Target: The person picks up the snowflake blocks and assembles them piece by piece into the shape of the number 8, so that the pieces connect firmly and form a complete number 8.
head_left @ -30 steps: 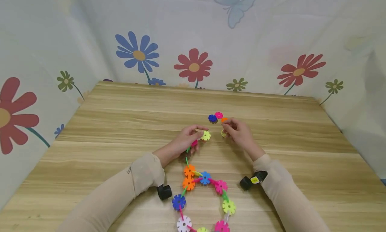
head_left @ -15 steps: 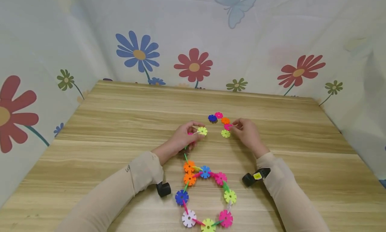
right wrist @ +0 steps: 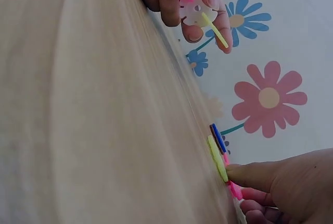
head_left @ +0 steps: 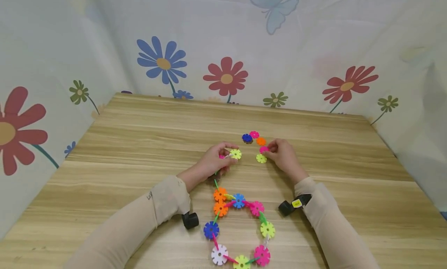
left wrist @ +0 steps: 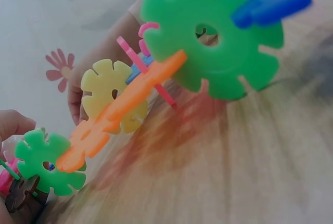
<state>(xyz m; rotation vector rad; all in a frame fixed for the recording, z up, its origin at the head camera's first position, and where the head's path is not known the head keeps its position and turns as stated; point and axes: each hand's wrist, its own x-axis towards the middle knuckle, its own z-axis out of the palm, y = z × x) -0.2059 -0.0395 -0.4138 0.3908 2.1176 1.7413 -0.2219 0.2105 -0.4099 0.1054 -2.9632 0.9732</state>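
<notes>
In the head view my left hand (head_left: 211,160) pinches the end of a chain of interlocking discs. A white disc (right wrist: 195,13) sits between its fingers, seen in the right wrist view, and a yellow disc (head_left: 235,154) slotted into it sticks out to the right. The chain runs down to a ring of joined discs, among them a blue disc (head_left: 211,230) and a white disc (head_left: 219,254). My right hand (head_left: 284,156) pinches a loose pink disc (head_left: 263,149) at the table. Beside it lies a loose yellow disc (head_left: 261,158), close to the thumb.
Behind the right hand's fingers lie an orange disc (head_left: 260,141), another pink disc (head_left: 254,134) and a dark blue disc (head_left: 247,137), loose on the wooden table (head_left: 157,125). A flower-printed cloth (head_left: 297,59) hangs behind and beside the table.
The right hand has drawn back from over the loose discs, uncovering the yellow one, then come in on the pink disc. The ring has slid slightly away from the person; the left hand keeps its hold.
</notes>
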